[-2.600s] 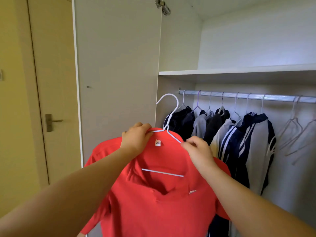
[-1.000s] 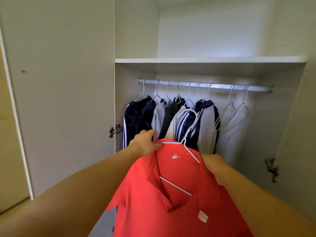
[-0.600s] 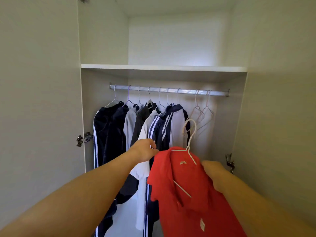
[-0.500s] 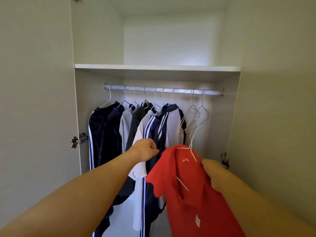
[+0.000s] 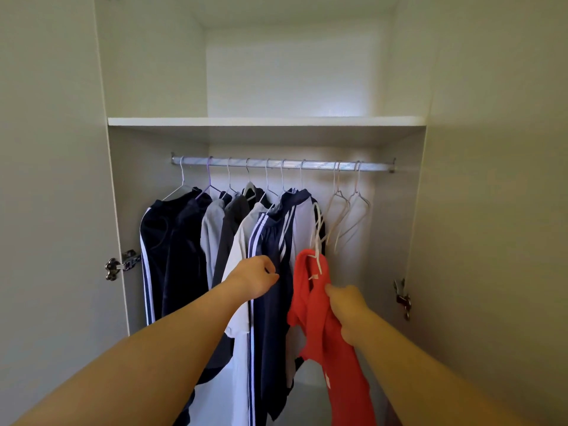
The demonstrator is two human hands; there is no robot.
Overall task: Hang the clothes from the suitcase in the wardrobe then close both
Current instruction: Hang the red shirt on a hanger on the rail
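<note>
One red shirt (image 5: pixel 310 318) hangs vertically below the rail (image 5: pixel 319 165), hanger (image 5: pixel 318 229) hook upward, gripped by the right hand (image 5: pixel 347 309); left hand (image 5: pixel 255 276) curled, grasp unclear.

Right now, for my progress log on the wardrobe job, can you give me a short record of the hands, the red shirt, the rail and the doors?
left hand: fingers curled against the hung clothes; grip unclear
right hand: grips the red shirt near its shoulder
red shirt: on a white hanger, hook below the rail, not yet hung
rail: hung clothes at left, empty hangers at right
doors: both open
</note>
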